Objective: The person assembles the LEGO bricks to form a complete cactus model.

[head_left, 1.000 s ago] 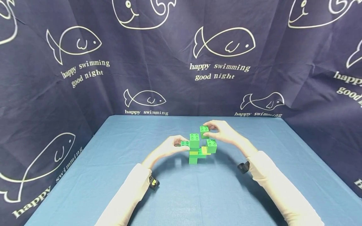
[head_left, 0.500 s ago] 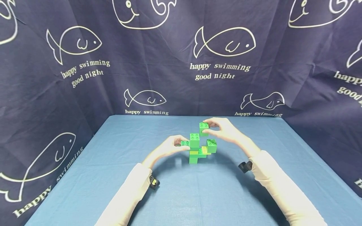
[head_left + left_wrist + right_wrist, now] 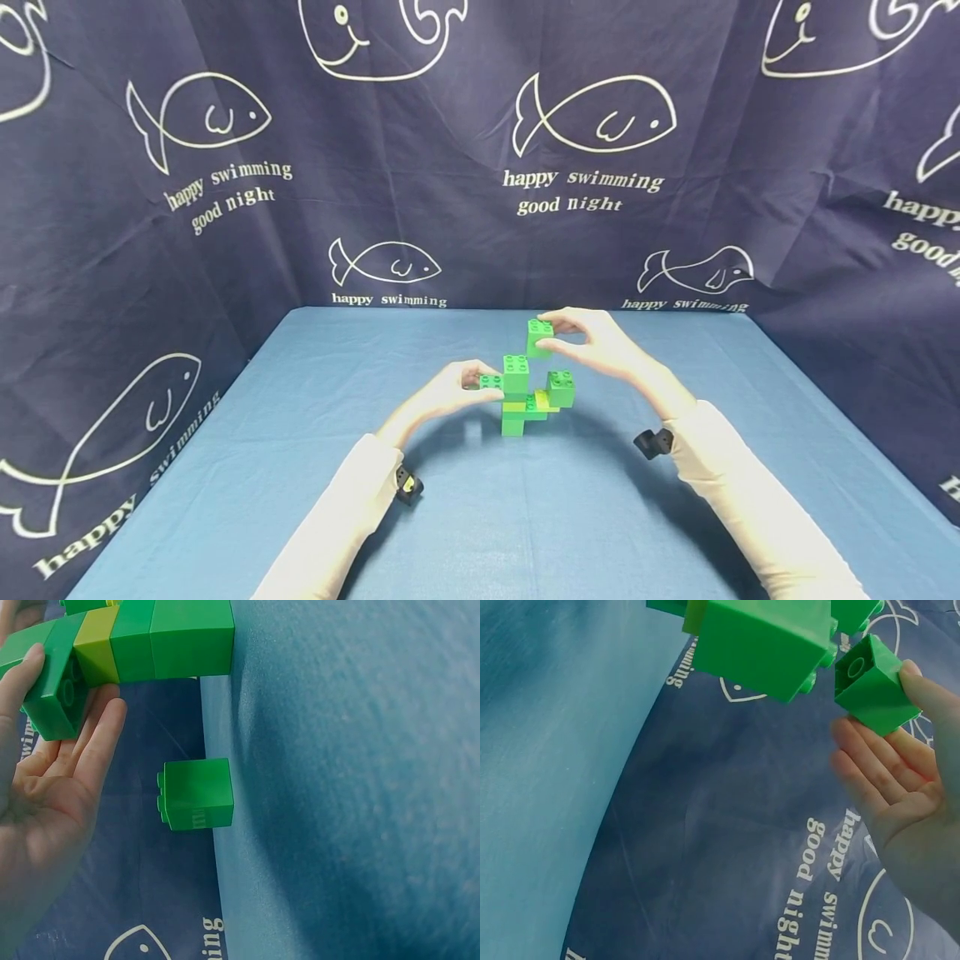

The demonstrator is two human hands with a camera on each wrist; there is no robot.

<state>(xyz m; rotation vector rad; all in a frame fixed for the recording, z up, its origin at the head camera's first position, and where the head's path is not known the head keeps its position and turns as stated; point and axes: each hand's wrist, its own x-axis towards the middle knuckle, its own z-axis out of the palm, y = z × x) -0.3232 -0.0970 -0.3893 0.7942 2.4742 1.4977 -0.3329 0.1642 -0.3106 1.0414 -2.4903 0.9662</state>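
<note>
My left hand (image 3: 450,387) grips a green toy building brick (image 3: 56,705) that juts from the left side of a stacked brick model (image 3: 513,423). The model's column is green with a yellow layer (image 3: 97,646) in it. On its right an arm with a yellow piece (image 3: 543,400) carries another green brick (image 3: 561,389). Above the model, my right hand (image 3: 596,340) pinches a separate green brick (image 3: 539,339) between thumb and fingers. That brick's hollow underside shows in the right wrist view, apart from the model.
A single green brick (image 3: 199,793) stands on the blue tabletop (image 3: 480,517), seen in the left wrist view. Dark blue curtains (image 3: 480,208) with fish drawings hang behind and beside the table. Black wrist cameras (image 3: 408,485) sit on both wrists.
My right hand has lifted its brick higher and slightly left, farther above the model. The left hand and the model have stayed in place.
</note>
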